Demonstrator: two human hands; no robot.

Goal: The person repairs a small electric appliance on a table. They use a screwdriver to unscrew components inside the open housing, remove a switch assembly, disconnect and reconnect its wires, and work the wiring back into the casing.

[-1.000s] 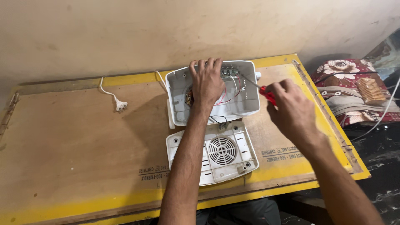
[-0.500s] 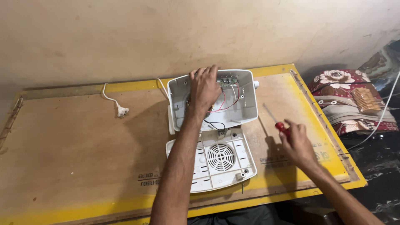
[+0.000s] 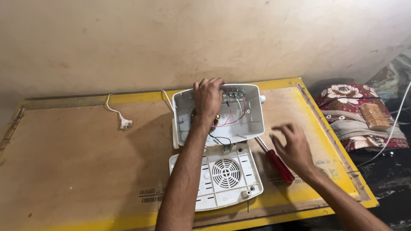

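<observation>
Now my left hand (image 3: 208,97) presses down flat inside the open white housing (image 3: 250,117), fingers spread over the far rim, holding nothing but pinning the shell to the counter (image 3: 77,158). My right hand (image 3: 294,147) hovers open and empty, fingers loosely spread, with the red-handled screwdriver (image 3: 277,162) lying just to its left on the board. The vented back cover (image 3: 222,175) lies near my left forearm, joined to the housing by thin red and black wires (image 3: 229,117). To do this well, I judge I should keep the shell steady with the left palm, avoid tugging those wires, and leave the screwdriver within easy reach. A white plug (image 3: 125,124) rests well off to my left.
</observation>
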